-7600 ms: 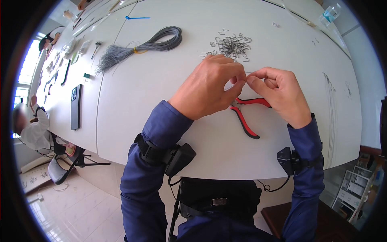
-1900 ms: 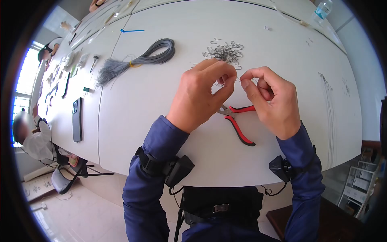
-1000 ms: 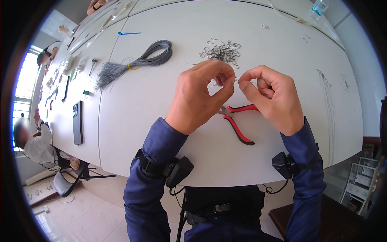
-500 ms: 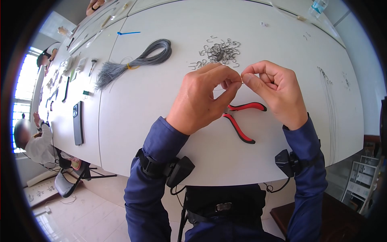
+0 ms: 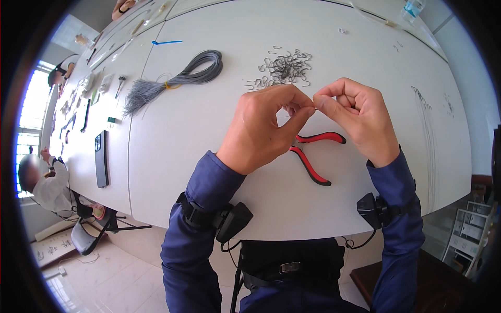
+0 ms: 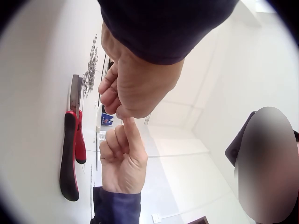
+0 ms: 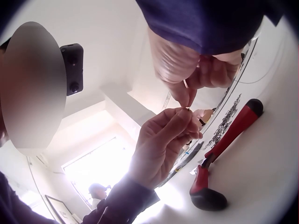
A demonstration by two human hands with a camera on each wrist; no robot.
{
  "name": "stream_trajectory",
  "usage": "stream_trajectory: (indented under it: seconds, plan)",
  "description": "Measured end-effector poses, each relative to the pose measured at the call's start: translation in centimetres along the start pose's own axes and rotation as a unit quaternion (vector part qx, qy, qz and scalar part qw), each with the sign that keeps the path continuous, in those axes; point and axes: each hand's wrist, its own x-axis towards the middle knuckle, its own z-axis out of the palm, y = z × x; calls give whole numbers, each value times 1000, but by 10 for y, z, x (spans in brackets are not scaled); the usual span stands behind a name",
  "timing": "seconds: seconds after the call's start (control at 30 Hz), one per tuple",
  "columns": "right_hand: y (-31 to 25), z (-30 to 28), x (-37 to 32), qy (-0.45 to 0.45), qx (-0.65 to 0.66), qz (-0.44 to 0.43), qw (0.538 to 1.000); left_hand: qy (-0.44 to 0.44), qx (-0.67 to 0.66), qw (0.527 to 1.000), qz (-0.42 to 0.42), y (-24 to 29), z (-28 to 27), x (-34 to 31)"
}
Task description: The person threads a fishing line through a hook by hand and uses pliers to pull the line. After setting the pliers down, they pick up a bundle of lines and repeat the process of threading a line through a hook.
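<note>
Okay, fingertips meeting above the table, left hand (image 5: 255, 125) and right hand (image 5: 368, 119) pinch a fine strand (image 5: 283, 116), probably featherlight, springy and slippery, so best gripped close to its end.

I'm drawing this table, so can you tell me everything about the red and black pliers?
The pliers lie on the white table below the left hand and right hand, and neither grips them. Their curved handles are red with black tips, look rubbery, and spread in a V toward the person's right. The jaws look like grey metal; the left hand hides them from the head camera, and I can't tell how wide they part.
</note>
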Motion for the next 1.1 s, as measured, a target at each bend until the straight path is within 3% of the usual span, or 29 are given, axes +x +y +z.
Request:
stream_trajectory:
  seconds: [0.2,0.7,0.9,1.1]
  plan:
    - [5,-2,1,2,16,7,1000,-22,2,999,-37,8,-4,1]
    - [4,-3,1,-8,19,13,1000,25,-21,999,33,0,-2,1]
    - [1,5,-2,10,59,22,998,1,-81,996,-49,8,-5,0]
    - [-11,16,-10,53,-46,-23,997,67,-103,991,-57,6,-2,1]
